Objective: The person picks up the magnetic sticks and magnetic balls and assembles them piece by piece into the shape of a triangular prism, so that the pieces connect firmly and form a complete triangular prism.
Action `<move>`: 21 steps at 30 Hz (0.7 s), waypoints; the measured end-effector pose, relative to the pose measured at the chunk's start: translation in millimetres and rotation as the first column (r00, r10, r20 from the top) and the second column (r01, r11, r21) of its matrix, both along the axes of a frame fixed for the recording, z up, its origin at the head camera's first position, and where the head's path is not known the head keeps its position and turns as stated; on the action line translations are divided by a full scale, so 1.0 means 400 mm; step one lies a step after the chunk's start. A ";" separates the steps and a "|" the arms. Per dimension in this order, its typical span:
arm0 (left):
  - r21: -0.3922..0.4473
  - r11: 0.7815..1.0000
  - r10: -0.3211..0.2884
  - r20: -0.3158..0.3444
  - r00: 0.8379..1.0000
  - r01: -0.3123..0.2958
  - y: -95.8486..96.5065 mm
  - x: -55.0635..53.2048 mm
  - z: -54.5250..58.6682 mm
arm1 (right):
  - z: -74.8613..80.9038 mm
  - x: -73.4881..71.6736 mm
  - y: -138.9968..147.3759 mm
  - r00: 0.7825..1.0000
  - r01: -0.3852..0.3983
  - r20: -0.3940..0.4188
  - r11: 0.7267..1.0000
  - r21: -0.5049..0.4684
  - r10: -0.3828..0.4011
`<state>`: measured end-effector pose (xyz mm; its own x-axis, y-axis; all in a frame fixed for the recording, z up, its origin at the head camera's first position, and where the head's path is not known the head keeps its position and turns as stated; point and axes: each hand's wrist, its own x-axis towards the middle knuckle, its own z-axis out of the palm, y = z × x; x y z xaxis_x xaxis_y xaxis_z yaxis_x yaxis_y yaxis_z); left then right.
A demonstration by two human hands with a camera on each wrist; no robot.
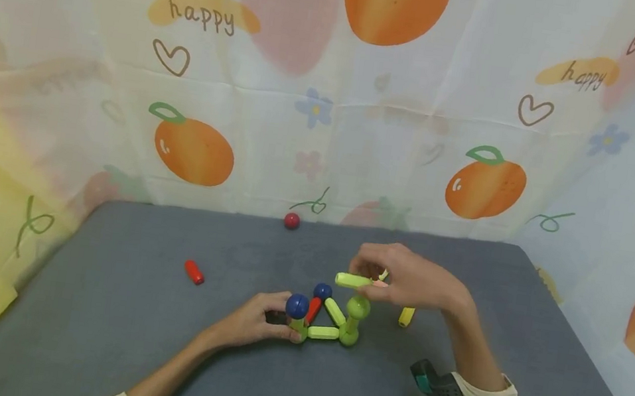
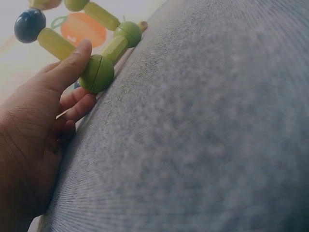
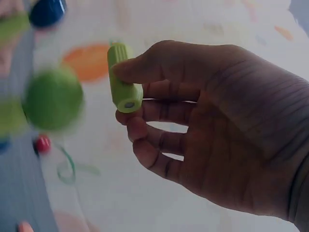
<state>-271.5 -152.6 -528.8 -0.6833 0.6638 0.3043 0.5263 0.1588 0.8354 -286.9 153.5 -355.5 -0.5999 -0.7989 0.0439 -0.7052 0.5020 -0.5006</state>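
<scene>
A small frame of magnetic balls and rods stands on the table. Its base is a triangle with a red rod [image 1: 313,310], yellow-green rods [image 1: 324,333] and a blue ball [image 1: 322,291] at the back corner. Uprights rise at both front corners, topped by a blue ball [image 1: 298,306] on the left and a green ball [image 1: 358,307] on the right. My left hand [image 1: 253,317] holds the front-left corner, thumb and fingers around the lower green ball [image 2: 96,73]. Above the right upright, my right hand [image 1: 412,276] pinches a yellow-green rod [image 3: 123,89] between thumb and fingers.
On the grey table [image 1: 115,318], a loose red rod [image 1: 194,272] lies to the left and a yellow rod [image 1: 407,317] to the right, below my right hand. A red ball [image 1: 292,221] sits at the back edge, against the printed curtain [image 1: 278,132].
</scene>
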 end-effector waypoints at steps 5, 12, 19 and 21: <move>-0.003 1.000 0.010 -0.024 1.000 -0.010 0.002 0.002 0.001 | -0.019 0.034 -0.080 0.997 -0.057 -0.048 0.990 0.132 0.064; -0.011 1.000 0.019 -0.038 0.999 -0.019 0.008 0.002 0.002 | -0.044 0.034 -0.109 0.998 -0.018 -0.062 0.979 0.204 0.031; -0.020 1.000 0.024 -0.034 0.999 -0.024 0.007 0.002 0.002 | -0.049 0.032 -0.116 0.999 -0.036 -0.014 0.970 0.238 0.040; -0.023 1.000 0.019 -0.046 0.999 -0.020 0.007 0.001 0.001 | -0.050 0.030 -0.113 0.999 -0.036 -0.003 0.966 0.257 0.038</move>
<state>-271.0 -149.9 -528.3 -0.6818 0.6579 0.3199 0.5606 0.1889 0.8063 -274.8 108.4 -375.3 -0.5704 -0.8055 -0.1609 -0.7290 0.5867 -0.3526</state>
